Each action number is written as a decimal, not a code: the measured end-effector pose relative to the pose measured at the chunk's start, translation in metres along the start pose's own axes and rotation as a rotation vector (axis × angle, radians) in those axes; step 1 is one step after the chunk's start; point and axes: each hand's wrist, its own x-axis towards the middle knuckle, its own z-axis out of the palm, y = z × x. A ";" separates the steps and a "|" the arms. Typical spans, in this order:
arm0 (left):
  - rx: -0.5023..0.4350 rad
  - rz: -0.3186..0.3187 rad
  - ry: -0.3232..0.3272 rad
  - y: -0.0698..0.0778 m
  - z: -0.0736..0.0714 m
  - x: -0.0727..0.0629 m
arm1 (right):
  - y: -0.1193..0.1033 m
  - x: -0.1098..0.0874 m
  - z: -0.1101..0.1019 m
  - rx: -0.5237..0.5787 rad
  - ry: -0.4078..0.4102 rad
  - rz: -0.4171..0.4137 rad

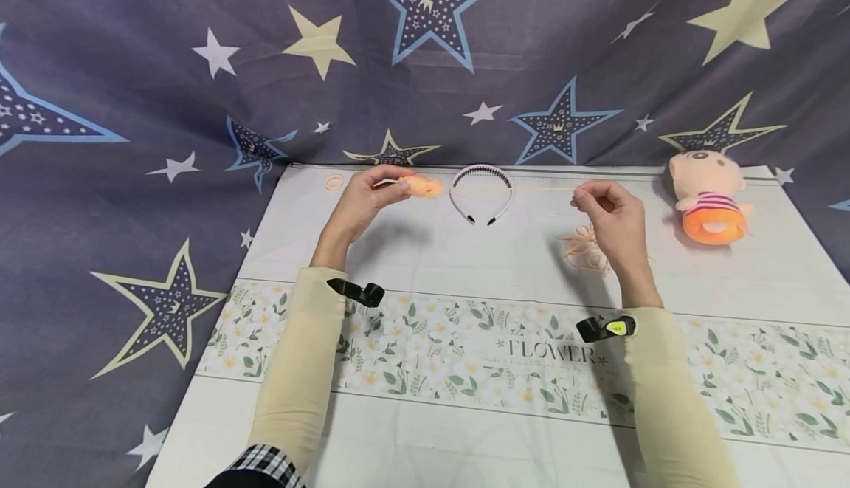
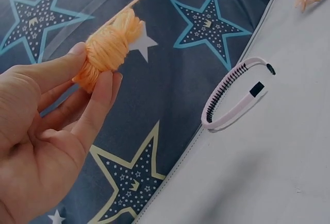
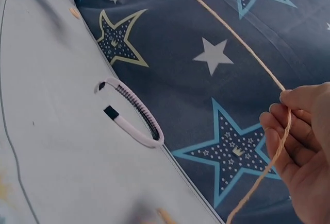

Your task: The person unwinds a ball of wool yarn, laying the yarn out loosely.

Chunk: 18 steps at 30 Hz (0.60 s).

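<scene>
Between thumb and fingertips, my left hand pinches a small wound bundle of orange yarn, held up above the table. A single yarn strand stretches taut from the bundle across to my right hand. The right thumb and fingers pinch that strand, and its tail hangs down below the hand in the right wrist view. Under the right hand, a loose tangle of the same yarn lies on the table, partly hidden by the hand.
A pink headband with black teeth lies at the table's back, between the hands. A plush doll in orange shorts is at the back right. Near the back left edge lies a small orange ring. A star-patterned curtain hangs behind the table.
</scene>
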 end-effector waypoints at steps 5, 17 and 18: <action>0.017 0.001 0.009 -0.001 -0.003 0.000 | 0.007 0.002 -0.013 0.016 0.047 0.010; 0.009 0.000 0.025 -0.001 -0.006 0.000 | 0.025 -0.005 -0.047 -0.083 0.130 0.060; 0.009 0.000 0.024 -0.001 -0.006 0.000 | 0.027 -0.006 -0.049 -0.087 0.134 0.072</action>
